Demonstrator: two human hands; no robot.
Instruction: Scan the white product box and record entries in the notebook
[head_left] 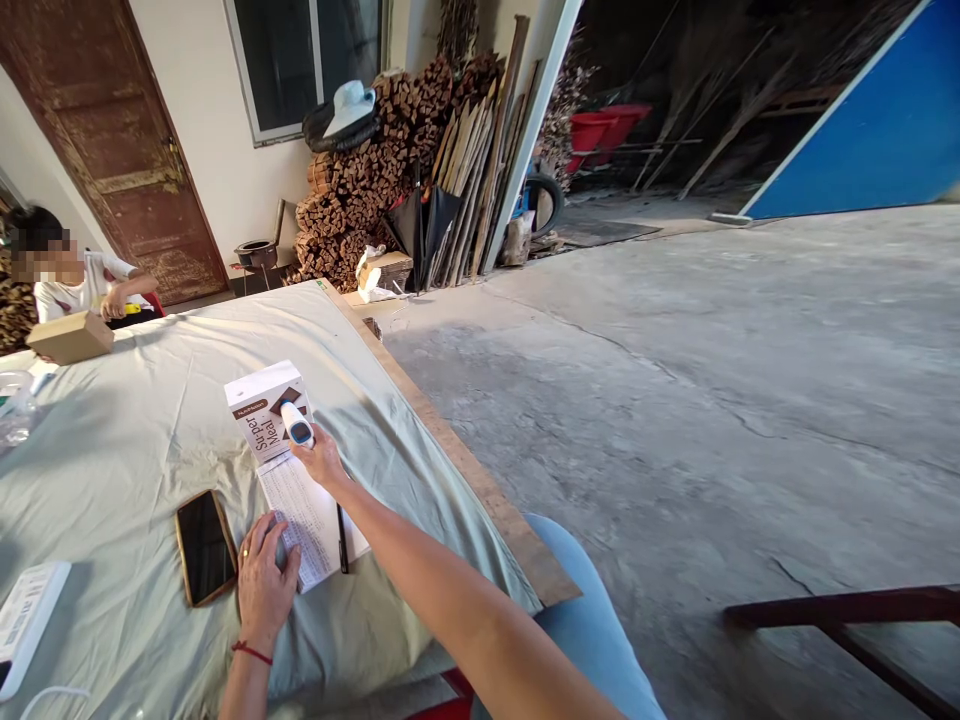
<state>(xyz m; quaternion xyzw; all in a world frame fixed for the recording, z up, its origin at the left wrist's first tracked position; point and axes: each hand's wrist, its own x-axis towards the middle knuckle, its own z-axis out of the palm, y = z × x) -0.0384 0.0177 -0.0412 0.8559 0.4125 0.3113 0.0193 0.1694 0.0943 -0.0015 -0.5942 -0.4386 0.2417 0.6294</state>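
My right hand (321,458) is closed around the handle of a white-and-blue infrared thermometer (298,428), whose small dark screen faces me. Its front end points at a white "Super Meal" box (255,405) standing on the cloth; I cannot tell whether they touch. My left hand (264,575) lies on the table, curled over a grey rounded computer mouse (280,552), mostly covered by the fingers. A printed paper sheet (315,535) lies between box and hands, with a black pen (343,540) on its right side. Left of my left hand is a dark-screened phone (205,547).
A pale green cloth covers the table (150,430), with a bare wooden edge (465,470) on the right. A white power strip (30,625) lies at the near left. A cardboard box (73,338) and a seated person (82,280) are at the far left.
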